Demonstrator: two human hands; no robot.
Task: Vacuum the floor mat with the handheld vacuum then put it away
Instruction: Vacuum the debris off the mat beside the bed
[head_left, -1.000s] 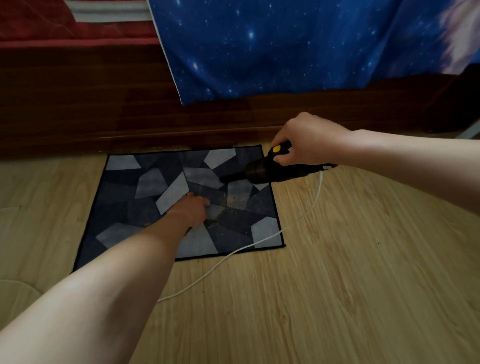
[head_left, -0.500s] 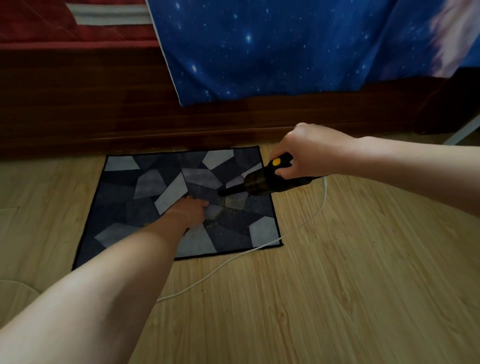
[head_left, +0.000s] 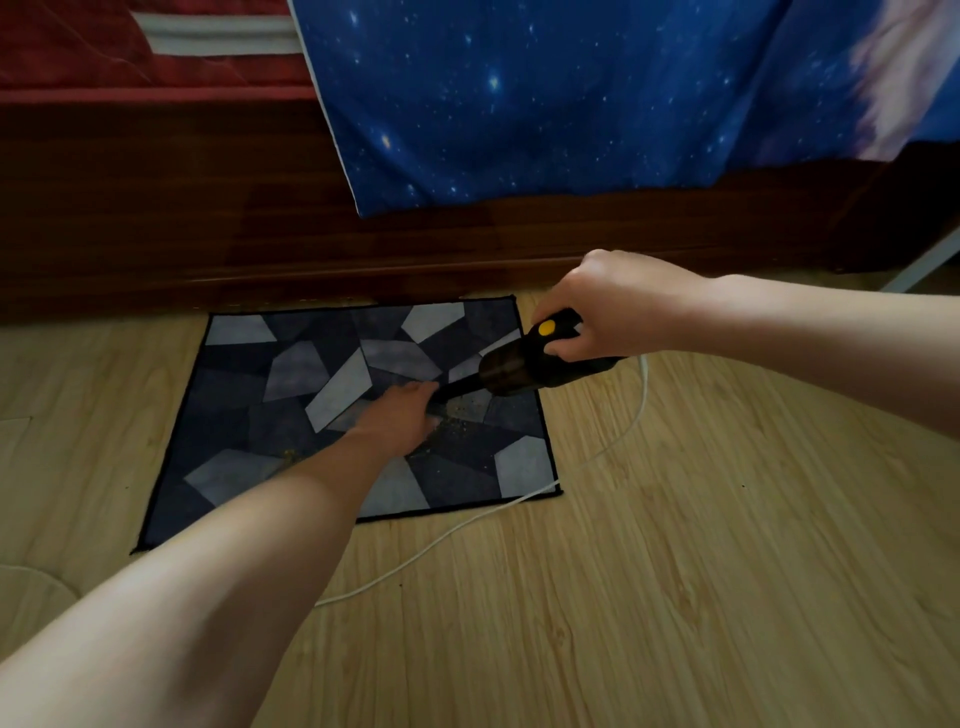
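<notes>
Pinning the floor mat (head_left: 234, 415) against suction.
My right hand (head_left: 608, 306) grips the handheld vacuum (head_left: 519, 369); my left hand (head_left: 400, 418) lies flat beside its nozzle.

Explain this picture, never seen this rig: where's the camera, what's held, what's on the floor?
No machine: a person works with two bare hands, filmed by one wide-angle camera on their head, looking forward and down. The right hand holds a small black vacuum, nozzle pointed down at a patchwork mat. The left hand rests on the mat beside the nozzle, near yellowish crumbs. A white cord trails from the vacuum across the wooden floor. A blue starry sheet hangs behind.
</notes>
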